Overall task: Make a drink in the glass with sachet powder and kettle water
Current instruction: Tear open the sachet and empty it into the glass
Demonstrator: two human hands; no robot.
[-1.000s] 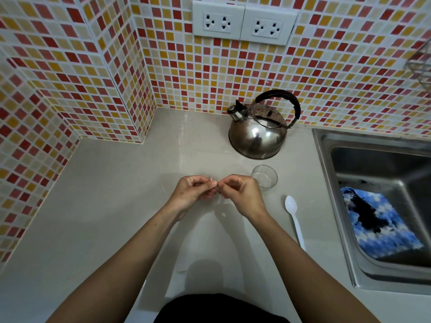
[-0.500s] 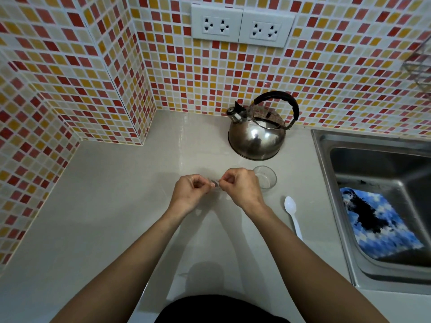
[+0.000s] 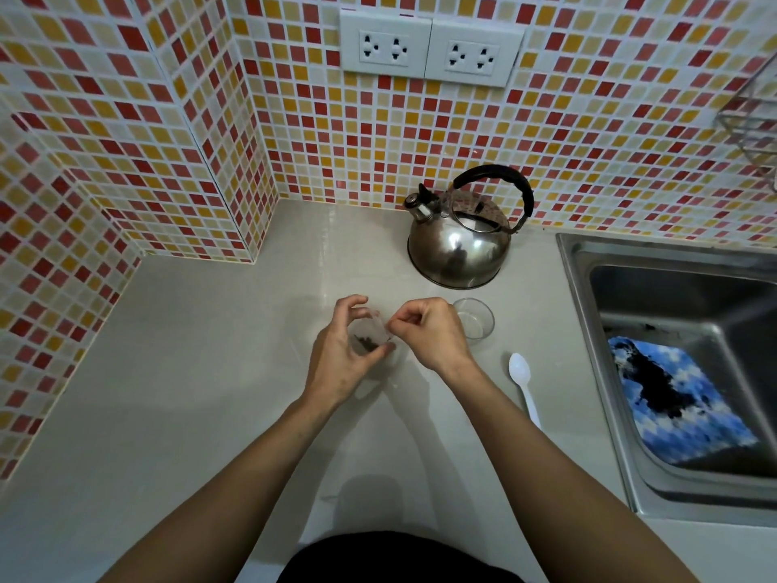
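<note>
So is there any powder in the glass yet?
No. The glass by the kettle looks clear and empty, and the sachet is between both hands.

Small clear sachet with dark powder inside sat in my left hand, pinched between thumb and fingers above the counter; my right hand nipped its right top edge with fingertips curled tight. Whether it was torn open, couldn't tell. Empty clear glass stood upright on the counter just right of my right hand, partly hidden behind it. Steel kettle, black arched handle, spout pointing left, stood upright behind the glass near the tiled wall, close to the glass but apart.
</note>
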